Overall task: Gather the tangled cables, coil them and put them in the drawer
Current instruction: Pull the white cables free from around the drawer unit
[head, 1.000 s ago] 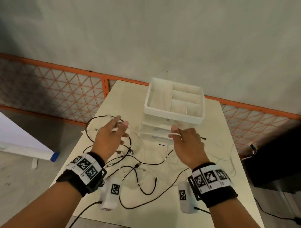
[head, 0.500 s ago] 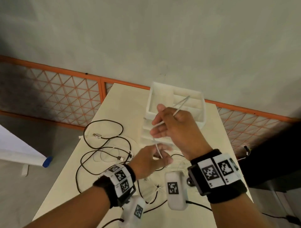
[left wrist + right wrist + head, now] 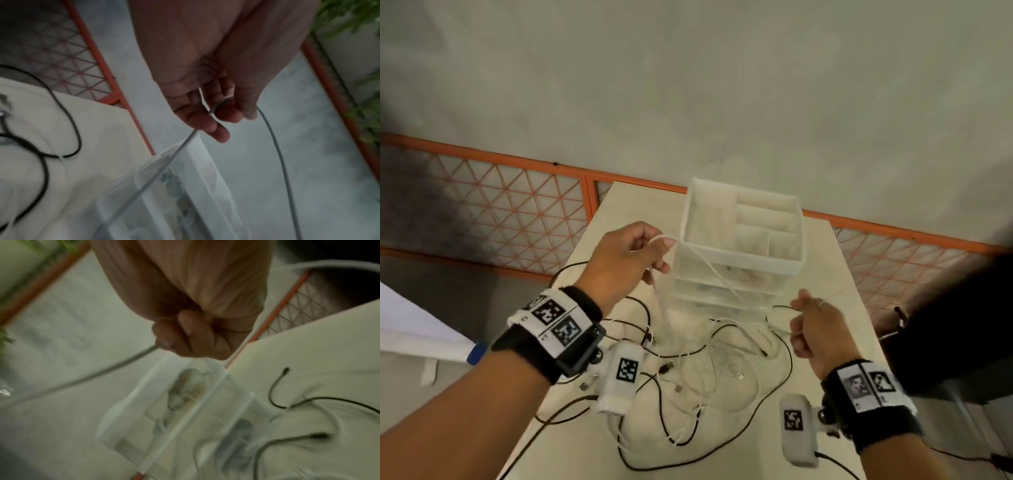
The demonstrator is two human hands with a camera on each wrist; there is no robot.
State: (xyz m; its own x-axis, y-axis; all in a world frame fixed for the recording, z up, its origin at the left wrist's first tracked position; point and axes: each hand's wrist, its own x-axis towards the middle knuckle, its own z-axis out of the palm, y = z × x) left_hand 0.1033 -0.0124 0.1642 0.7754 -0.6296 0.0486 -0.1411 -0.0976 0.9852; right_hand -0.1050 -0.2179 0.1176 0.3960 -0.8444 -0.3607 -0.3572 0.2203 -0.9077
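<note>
A white cable [image 3: 709,265] runs between my two hands in front of the white drawer unit [image 3: 743,253]. My left hand [image 3: 633,253] is raised left of the unit and pinches the cable [image 3: 207,105] with curled fingers. My right hand [image 3: 815,325] is lower, at the unit's right front, fist closed round the same cable [image 3: 123,365]. A tangle of black and white cables [image 3: 698,370] lies on the table [image 3: 835,257] below my hands. The unit's top tray holds nothing; its clear drawers [image 3: 185,402] look pushed in.
An orange-framed mesh fence [image 3: 482,212] runs behind the table against a grey wall. A dark object [image 3: 955,325] sits off the table's right edge. White sheet [image 3: 410,329] lies on the floor at the left. Green foliage [image 3: 362,65] shows in the wrist views.
My hands have drawn apart: the left rose up and left beside the drawer unit, the right dropped to the lower right. The white cable now stretches between them.
</note>
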